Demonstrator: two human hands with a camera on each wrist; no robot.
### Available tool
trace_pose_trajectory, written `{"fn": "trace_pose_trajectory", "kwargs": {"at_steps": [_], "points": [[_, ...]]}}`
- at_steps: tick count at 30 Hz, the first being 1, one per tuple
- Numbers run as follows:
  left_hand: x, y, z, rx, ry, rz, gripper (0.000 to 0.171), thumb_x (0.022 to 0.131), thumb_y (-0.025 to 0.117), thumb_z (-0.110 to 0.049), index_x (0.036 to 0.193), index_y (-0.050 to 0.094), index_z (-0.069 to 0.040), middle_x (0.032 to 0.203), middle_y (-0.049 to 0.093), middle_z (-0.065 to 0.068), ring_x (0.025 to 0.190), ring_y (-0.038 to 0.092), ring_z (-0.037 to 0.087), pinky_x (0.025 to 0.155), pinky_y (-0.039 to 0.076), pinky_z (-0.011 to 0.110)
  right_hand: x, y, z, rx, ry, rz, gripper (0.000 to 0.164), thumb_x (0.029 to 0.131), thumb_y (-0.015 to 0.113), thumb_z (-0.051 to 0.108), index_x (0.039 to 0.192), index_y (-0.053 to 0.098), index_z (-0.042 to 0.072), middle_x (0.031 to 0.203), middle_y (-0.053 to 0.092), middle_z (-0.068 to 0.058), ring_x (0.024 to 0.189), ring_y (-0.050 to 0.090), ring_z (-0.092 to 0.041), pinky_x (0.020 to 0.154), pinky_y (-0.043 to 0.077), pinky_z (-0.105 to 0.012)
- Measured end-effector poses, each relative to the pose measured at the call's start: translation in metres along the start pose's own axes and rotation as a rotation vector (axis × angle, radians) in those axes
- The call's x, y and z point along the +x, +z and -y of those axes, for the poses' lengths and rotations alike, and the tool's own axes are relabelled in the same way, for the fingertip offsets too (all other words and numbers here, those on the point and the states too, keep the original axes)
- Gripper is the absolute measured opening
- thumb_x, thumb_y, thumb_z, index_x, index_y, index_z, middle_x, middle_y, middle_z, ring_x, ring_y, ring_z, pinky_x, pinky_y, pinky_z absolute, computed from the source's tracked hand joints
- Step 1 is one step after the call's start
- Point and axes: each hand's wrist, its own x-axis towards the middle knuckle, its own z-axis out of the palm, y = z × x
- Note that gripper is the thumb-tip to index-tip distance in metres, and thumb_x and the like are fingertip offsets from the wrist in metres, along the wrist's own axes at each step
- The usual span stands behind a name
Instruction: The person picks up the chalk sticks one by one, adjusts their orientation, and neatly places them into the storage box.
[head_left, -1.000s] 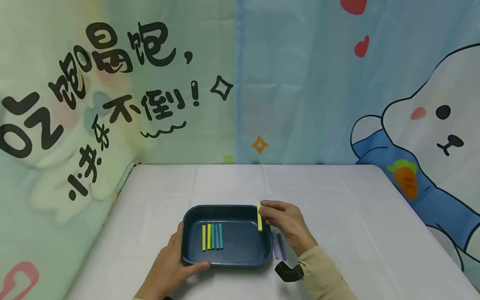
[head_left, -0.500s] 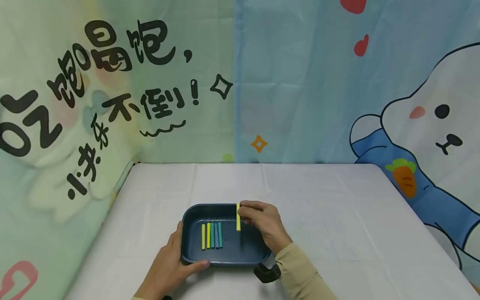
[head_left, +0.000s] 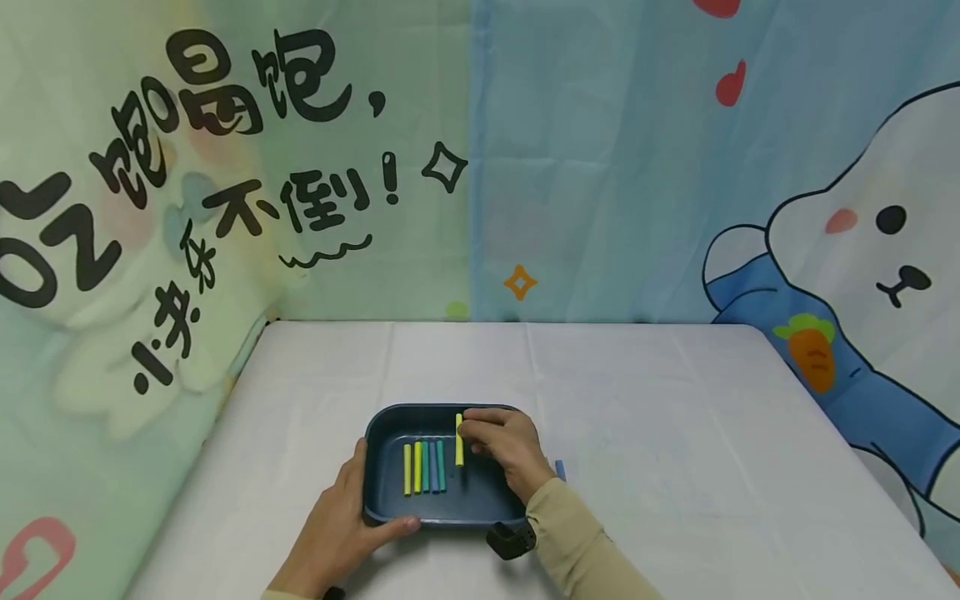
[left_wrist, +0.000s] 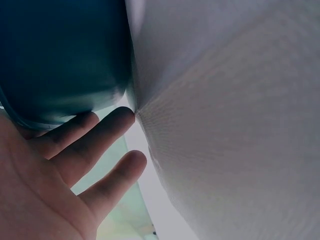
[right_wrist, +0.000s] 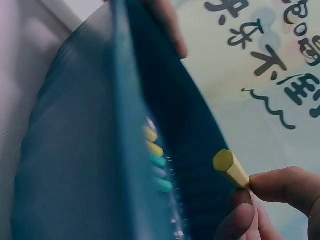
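Observation:
My right hand [head_left: 508, 446] pinches a yellow chalk stick [head_left: 459, 440] near its upper end, thumb and forefinger on it. The stick hangs upright over the dark blue tray [head_left: 487, 503], right of a row of chalk sticks lying side by side. From the left, that row runs yellow [head_left: 407, 470], yellow [head_left: 417, 467], teal [head_left: 425, 467], blue [head_left: 433, 467] and teal [head_left: 441, 465]. In the right wrist view the held stick [right_wrist: 229, 166] shows its blunt end. My left hand [head_left: 341, 521] steadies the tray's left side, fingers [left_wrist: 95, 142] straight and spread, thumb at the front rim.
Beside the right forearm, a blue chalk stick [head_left: 560, 470] pokes out on the white tablecloth [head_left: 660, 433], partly covered by the arm. A printed cloth backdrop [head_left: 600, 167] stands behind the table. Both wrists wear a black device.
My right hand has carried the yellow chalk stick leftward from the tray's right rim to just right of the row. The left hand keeps its place. The view has tipped slightly.

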Motion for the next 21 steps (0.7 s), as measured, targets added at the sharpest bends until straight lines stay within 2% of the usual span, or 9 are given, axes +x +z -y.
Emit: {"fn": "trace_pose_trajectory", "kwargs": {"at_steps": [10, 17, 21], "points": [[0.0, -0.001, 0.007, -0.041, 0.056, -0.015, 0.133, 0.071, 0.074, -0.077, 0.163, 0.011, -0.005, 0.155, 0.04, 0.021, 0.128, 0.054, 0.039, 0.102, 0.047, 0.054, 0.006, 0.012, -0.01, -0.105, 0.04, -0.008, 0.032, 0.08, 0.08, 0.008, 0.111, 0.076, 0.001, 0.089, 0.074, -0.007, 0.072, 0.064, -0.016, 0.071, 0.057, -0.034], [-0.002, -0.002, 0.007, -0.029, 0.056, -0.005, 0.133, 0.071, 0.074, -0.077, 0.162, 0.011, -0.004, 0.155, 0.04, 0.021, 0.126, 0.055, 0.039, 0.101, 0.048, 0.054, 0.002, 0.023, -0.015, -0.197, 0.061, -0.034, 0.03, 0.079, 0.078, 0.005, 0.108, 0.076, 0.001, 0.092, 0.072, -0.009, 0.072, 0.063, -0.017, 0.067, 0.055, -0.031], [-0.002, -0.002, 0.007, -0.039, 0.071, -0.013, 0.131, 0.072, 0.074, -0.076, 0.162, 0.011, -0.004, 0.155, 0.04, 0.022, 0.128, 0.054, 0.039, 0.102, 0.047, 0.053, 0.002, 0.028, -0.013, -0.223, 0.083, -0.065, 0.028, 0.077, 0.078, 0.005, 0.105, 0.076, 0.002, 0.088, 0.071, -0.007, 0.069, 0.061, -0.016, 0.064, 0.052, -0.029]]}}
